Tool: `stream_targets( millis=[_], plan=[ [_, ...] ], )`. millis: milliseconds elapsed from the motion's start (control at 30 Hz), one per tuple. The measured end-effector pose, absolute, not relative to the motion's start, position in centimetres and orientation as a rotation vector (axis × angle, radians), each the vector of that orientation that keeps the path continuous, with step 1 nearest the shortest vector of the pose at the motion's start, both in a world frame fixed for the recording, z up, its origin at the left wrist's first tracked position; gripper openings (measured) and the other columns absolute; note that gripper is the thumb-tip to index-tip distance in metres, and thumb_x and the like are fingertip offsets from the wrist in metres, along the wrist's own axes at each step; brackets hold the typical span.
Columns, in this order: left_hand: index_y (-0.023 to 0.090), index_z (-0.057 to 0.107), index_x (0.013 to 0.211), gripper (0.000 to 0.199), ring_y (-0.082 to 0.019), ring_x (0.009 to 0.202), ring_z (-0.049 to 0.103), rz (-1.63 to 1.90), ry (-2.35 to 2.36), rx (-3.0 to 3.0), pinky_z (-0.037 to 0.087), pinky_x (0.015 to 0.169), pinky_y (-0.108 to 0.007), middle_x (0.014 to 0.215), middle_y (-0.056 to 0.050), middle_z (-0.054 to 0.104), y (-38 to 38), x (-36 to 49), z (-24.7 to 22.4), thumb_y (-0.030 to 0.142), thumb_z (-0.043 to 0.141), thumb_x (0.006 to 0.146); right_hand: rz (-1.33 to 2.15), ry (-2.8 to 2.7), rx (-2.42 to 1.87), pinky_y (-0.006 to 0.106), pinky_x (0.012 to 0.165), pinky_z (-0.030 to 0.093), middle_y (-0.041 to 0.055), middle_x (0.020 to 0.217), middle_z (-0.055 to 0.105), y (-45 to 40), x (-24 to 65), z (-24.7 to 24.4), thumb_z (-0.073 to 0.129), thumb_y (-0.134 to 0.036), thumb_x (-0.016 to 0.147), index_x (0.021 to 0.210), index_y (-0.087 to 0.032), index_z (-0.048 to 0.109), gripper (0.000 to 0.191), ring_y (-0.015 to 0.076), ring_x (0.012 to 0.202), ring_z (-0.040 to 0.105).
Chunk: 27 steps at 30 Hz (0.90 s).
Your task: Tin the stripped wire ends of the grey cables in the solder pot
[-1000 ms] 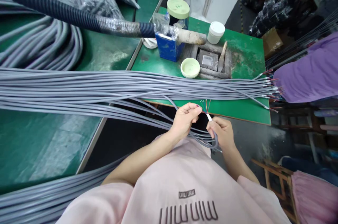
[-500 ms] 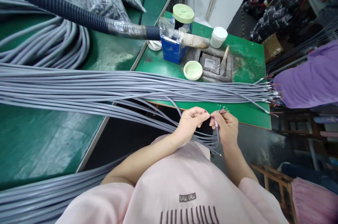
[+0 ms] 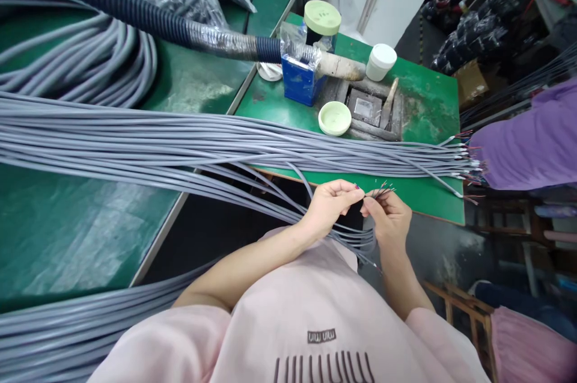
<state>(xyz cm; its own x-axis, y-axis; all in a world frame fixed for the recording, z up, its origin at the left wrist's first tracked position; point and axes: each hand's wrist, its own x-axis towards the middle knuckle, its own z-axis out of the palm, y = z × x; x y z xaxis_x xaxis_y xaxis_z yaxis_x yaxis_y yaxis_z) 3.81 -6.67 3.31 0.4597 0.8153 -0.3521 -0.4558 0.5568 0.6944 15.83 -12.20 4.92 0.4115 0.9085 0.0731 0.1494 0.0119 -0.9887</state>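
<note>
My left hand [image 3: 331, 205] pinches at the fine wires, its thumb and forefinger tips close against those of my right hand [image 3: 388, 214]. The right fingers are closed round the thin coloured wires [image 3: 382, 192] that fan out of a grey cable's end. Several grey cables [image 3: 356, 237] hang in a bend just below both hands, over my lap. Behind the hands, a wide bundle of grey cables [image 3: 252, 145] runs across the green table, its stripped ends [image 3: 469, 160] at the right edge.
Beyond the bundle are a shallow pale-green dish [image 3: 334, 118], a white jar [image 3: 381, 62], a blue box [image 3: 300, 83] and a dark hose [image 3: 135, 16]. A soldering pot [image 3: 364, 107] sits in the table. A person's purple sleeve [image 3: 527, 136] is at the right.
The view has shifted slightly. The grey cable end and its white band, seen below my right fingers before, are now hidden, and both hands remain close together at the wires.
</note>
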Motion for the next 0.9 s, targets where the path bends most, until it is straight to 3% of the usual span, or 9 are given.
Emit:
stream_targets(
  millis=[200,467,700,900],
  plan=[
    [0.014,0.068,0.07,0.03,-0.002,0.042,0.037,0.816,0.727,0.556,0.026,0.043,-0.018,0.051,0.005,0.055,-6.6,3.8,3.5,0.038,0.084,0.061,0.82,-0.984,-1.473,0.019,0.05,0.048,-0.0035,0.057,0.065,-12.1,15.9,4.8,0.068,-0.025,0.082,0.079,-0.019,0.067,0.007,0.0078,0.049,0.057],
    [0.017,0.073,0.075,0.023,-0.006,0.045,0.041,0.869,0.737,0.726,0.033,0.048,-0.021,0.054,0.002,0.06,-6.8,3.4,2.7,0.04,0.078,0.071,0.866,-0.928,-1.492,0.02,0.05,0.046,-0.0032,0.057,0.064,-11.7,15.7,5.0,0.068,-0.029,0.082,0.077,-0.019,0.066,0.012,0.0083,0.049,0.055],
    [0.024,0.079,0.078,0.009,-0.014,0.058,0.049,1.023,0.742,1.22,0.04,0.067,-0.03,0.065,-0.005,0.07,-7.4,2.4,3.2,0.03,0.079,0.071,0.944,-0.822,-1.517,0.02,0.047,0.042,-0.0041,0.057,0.059,-11.1,16.1,4.6,0.072,-0.035,0.077,0.075,-0.019,0.065,0.017,0.0079,0.048,0.051],
    [0.017,0.07,0.089,0.025,-0.01,0.058,0.051,0.993,0.65,1.035,0.041,0.06,-0.024,0.066,-0.001,0.066,-6.9,2.5,2.7,0.037,0.075,0.075,0.991,-0.828,-1.493,0.019,0.047,0.042,-0.0044,0.054,0.06,-10.8,16.0,4.9,0.071,-0.032,0.079,0.075,-0.019,0.065,0.015,0.0075,0.047,0.051]
  ],
)
